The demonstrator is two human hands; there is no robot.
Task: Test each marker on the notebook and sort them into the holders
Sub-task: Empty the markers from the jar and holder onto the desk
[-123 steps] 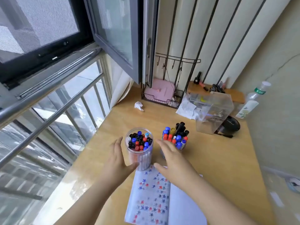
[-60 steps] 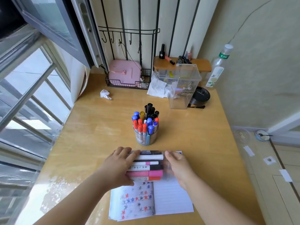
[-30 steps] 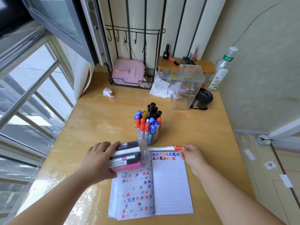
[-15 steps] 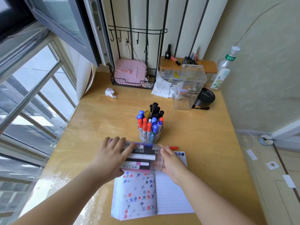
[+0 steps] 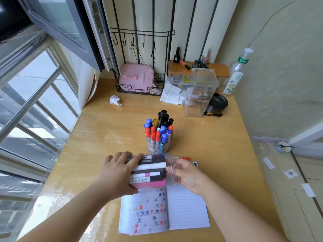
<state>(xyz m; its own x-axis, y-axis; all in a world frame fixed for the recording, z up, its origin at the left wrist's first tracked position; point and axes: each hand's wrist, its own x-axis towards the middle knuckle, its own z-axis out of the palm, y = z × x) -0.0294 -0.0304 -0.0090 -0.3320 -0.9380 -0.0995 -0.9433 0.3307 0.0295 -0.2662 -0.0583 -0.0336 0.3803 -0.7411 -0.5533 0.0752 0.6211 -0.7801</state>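
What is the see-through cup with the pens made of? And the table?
The upright pen cup looks like clear hard plastic, though glass is possible: the marker barrels show straight through its wall. The table looks like light wood with a glossy coat: it shows streaky grain, and window light shines off it near the left edge.

The desk is coloured a warm yellow-brown wood. The notebook is ruled with fine lines on white, and its left page is dotted with blue, red and black star-like marks. Red, blue, black and one yellow cap are seen in the upright holder. Pink, white and black markers are seen inside the clear holder.
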